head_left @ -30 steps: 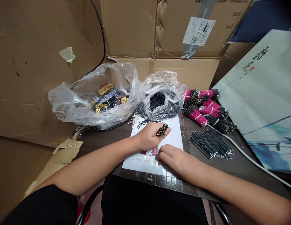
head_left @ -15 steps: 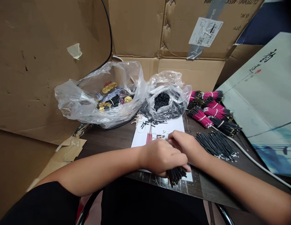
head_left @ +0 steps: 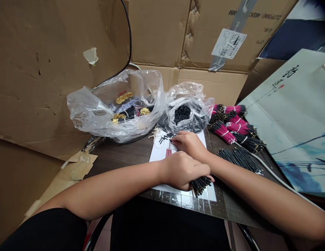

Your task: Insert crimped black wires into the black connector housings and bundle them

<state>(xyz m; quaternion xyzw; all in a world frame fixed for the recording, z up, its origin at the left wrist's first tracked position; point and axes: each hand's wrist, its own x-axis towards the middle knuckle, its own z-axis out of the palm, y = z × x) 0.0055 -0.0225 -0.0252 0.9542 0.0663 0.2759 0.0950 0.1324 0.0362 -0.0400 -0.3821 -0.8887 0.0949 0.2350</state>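
Note:
My left hand is closed around a bundle of thin black wires, whose cut ends with small brassy tips stick out below the fist. Beyond it, my right hand reaches over the white paper, thumb and fingertips pinched at a short black tube. Several more short black tubes lie loose on the paper beside those fingertips. Behind them stands an open clear bag full of such tubes.
At left is a large clear plastic bag with gold-tipped wire bundles. Tied pink and black bundles and loose black wires lie at right, beside a white cable. Cardboard walls the table's back; white rubber bands sit near the paper.
My right hand has moved forward and left, from beside my left fist to the loose tubes. My left hand still grips the wire bundle. The camera view has shifted slightly.

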